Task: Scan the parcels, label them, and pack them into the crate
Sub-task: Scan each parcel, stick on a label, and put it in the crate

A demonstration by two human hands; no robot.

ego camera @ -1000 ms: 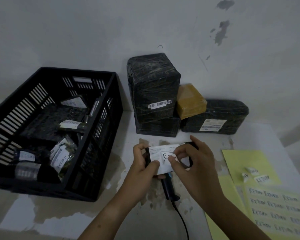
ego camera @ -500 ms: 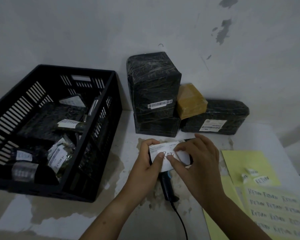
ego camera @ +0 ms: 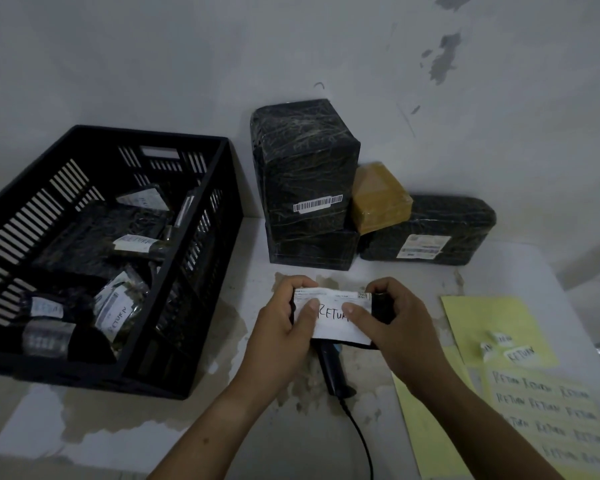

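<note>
Your right hand (ego camera: pixel 394 329) has slid off the face of the small parcel (ego camera: pixel 379 310) to its right end over the last second, so the handwritten RETURN sticker (ego camera: pixel 331 316) now reads almost in full. Both thumbs press down on the sticker. Your left hand (ego camera: pixel 283 327) curls round the parcel's left end and the right hand grips the other end, holding it just above the counter (ego camera: pixel 222 427) and over the scanner (ego camera: pixel 331 370), which lies below your hands. Judging by how easily two sets of fingertips carry it, the parcel is light. Its black wrap looks like slick film, so it may slip if you pinch it loosely. The paper face is the delicate part, so rub the sticker's edges flat rather than dragging across them, or a corner may lift. For the move to the crate (ego camera: pixel 84 372) on your left, one hand round the short ends or under the base should do. Keep your fingers off the fresh sticker. The crate already holds several labelled packs, so lay this one flat on top, not wedged in. Larger wrapped parcels (ego camera: pixel 305 174) wait against the wall.
</note>
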